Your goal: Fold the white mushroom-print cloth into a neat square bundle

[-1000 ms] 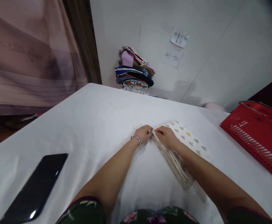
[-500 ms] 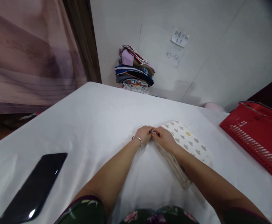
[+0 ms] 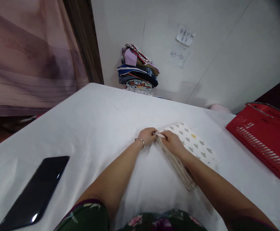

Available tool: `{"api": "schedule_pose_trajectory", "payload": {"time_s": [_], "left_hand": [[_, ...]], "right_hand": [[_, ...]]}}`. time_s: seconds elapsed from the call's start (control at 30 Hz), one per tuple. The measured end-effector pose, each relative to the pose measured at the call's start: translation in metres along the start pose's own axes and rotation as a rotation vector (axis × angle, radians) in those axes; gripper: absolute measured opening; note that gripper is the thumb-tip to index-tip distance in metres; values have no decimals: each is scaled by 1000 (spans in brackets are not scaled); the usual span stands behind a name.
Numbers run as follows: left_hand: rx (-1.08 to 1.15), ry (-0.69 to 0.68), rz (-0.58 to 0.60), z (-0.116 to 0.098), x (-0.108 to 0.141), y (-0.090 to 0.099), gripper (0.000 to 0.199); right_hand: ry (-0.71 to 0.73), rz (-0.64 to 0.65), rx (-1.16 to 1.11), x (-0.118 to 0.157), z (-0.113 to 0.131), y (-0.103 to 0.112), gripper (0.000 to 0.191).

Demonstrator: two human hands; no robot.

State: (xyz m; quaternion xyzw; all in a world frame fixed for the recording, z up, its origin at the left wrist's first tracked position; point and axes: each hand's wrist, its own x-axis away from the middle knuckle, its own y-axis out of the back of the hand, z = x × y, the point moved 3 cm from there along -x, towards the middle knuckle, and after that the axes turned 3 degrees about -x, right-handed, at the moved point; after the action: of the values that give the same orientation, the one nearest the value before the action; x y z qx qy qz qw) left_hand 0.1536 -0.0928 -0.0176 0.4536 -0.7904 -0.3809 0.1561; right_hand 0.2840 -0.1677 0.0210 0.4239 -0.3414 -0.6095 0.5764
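Note:
A folded white cloth (image 3: 197,144) with grey cloud-like prints and a yellow one lies on the white-covered table (image 3: 101,122), its layered edge turned towards me. My left hand (image 3: 147,136), with a bracelet at the wrist, pinches the cloth's far left corner. Close beside it, my right hand (image 3: 173,142) is closed on the same edge, thumb and fingers gripping the layers. A short strip of the edge shows between the two hands. The right forearm hides part of the cloth's near side.
A black phone-like slab (image 3: 34,192) lies at the left. On the right stands a red plastic basket (image 3: 262,138). Folded fabrics (image 3: 138,70) are stacked beyond the far edge, against a wall with two paper notes (image 3: 185,36). A pink curtain (image 3: 34,57) hangs at left.
My right hand has slid a little to the right along the cloth's edge, so more of the strip shows between the hands. The left hand stays at the corner.

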Motion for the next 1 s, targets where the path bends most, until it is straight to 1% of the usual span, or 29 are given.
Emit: {"api": "schedule_pose_trajectory", "payload": {"time_s": [0.1,0.27,0.4,0.53,0.6,0.8,1.0], "left_hand": [[14,1,33,2,-1,0,29],[33,-65,53,5,-5,-2,34],[30,-98,66,7,-6,-3,32],[47,-176,26,5,-6,-3,30],[60,-199,14,5,-7,-3,29],[61,-169,40,4,-7,-5,29],[44,-154,14,3,-5,-6,30]], "right_hand": [[-2,-42,-101,-2,-5,2,23],[40,-85,-95,0,-4,1,24],[30,-61,17,2,0,-1,25],[28,-37,189,2,6,1,25],[46,-25,208,0,7,3,24],[55,-41,91,-6,-4,-1,26],[32,-53,13,-10,-10,-5,31]]}}
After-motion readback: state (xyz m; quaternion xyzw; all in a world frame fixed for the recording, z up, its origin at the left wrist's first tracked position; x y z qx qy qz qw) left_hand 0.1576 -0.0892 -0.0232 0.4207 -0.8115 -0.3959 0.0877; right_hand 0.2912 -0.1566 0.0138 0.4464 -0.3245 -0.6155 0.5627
